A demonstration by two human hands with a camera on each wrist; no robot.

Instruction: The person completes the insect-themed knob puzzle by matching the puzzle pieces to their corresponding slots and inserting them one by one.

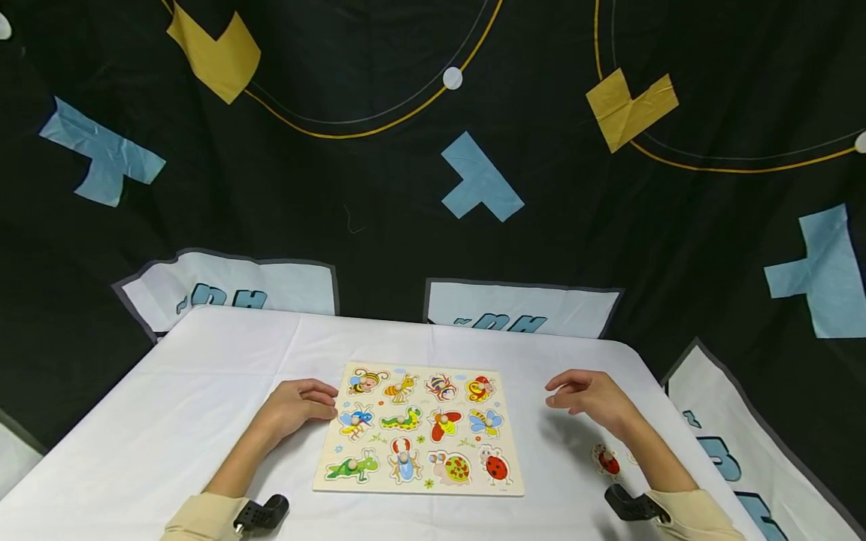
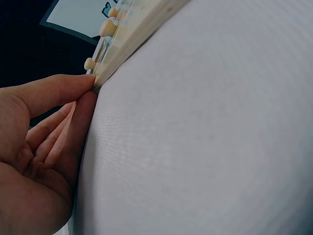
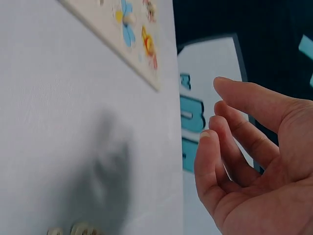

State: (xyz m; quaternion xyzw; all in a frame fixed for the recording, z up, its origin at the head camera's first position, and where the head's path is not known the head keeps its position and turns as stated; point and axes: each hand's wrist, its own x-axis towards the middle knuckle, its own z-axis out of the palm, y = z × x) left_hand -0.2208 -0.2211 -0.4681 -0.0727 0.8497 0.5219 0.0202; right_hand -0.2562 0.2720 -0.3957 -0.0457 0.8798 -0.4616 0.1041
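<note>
A wooden insect puzzle board (image 1: 428,443) lies flat on the white table. Several of its pictures carry round wooden knobs; none shows on the snail (image 1: 451,467) or the ladybug picture (image 1: 497,468). My left hand (image 1: 298,408) rests at the board's left edge, thumb and index fingertips touching it in the left wrist view. To the board's right, my right hand (image 1: 588,398) hovers above the table with fingers loosely bent and nothing between them. A loose ladybug piece (image 1: 607,460) lies beside my right forearm, which partly hides another piece (image 1: 632,457).
A white cloth covers the table (image 1: 203,361). Behind stands a black curtain (image 1: 379,248) with blue and gold patches and white lettered panels. Each wrist carries a black camera band, such as the left one (image 1: 262,514). The hand's shadow (image 3: 105,176) falls on the cloth.
</note>
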